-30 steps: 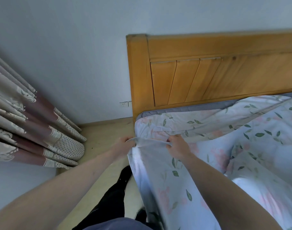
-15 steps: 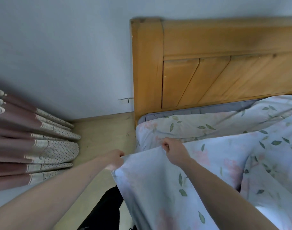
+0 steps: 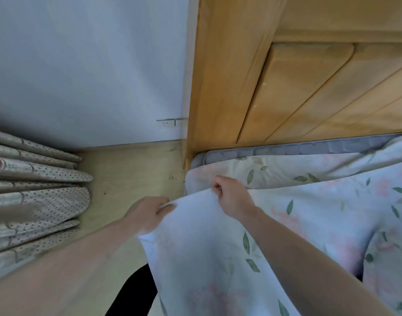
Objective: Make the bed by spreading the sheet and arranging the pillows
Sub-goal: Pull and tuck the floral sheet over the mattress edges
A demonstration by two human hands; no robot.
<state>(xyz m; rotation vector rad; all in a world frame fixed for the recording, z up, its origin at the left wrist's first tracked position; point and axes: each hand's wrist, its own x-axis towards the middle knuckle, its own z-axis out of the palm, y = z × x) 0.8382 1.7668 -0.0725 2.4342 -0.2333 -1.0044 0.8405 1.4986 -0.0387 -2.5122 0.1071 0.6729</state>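
Note:
A pale blue sheet (image 3: pixel 314 215) printed with pink flowers and green leaves lies rumpled over the bed's top left corner. My left hand (image 3: pixel 145 215) grips its upper edge just off the bed's side. My right hand (image 3: pixel 232 199) pinches the same edge a little further right, over the mattress corner. The held edge hangs lifted between both hands, and its plain underside (image 3: pixel 200 258) drapes down toward me. A grey mattress border (image 3: pixel 286 150) shows along the wooden headboard (image 3: pixel 286 87). No pillow is in sight.
A white wall (image 3: pixel 81 65) with a socket (image 3: pixel 168 122) stands left of the headboard post. Patterned curtains (image 3: pixel 35 197) bunch at the left over a strip of light wooden floor (image 3: pixel 131 174). My dark trouser leg (image 3: pixel 134 293) shows below.
The view has closed in on the headboard corner. Both hands kept their grip and carried the sheet's edge toward the head of the bed.

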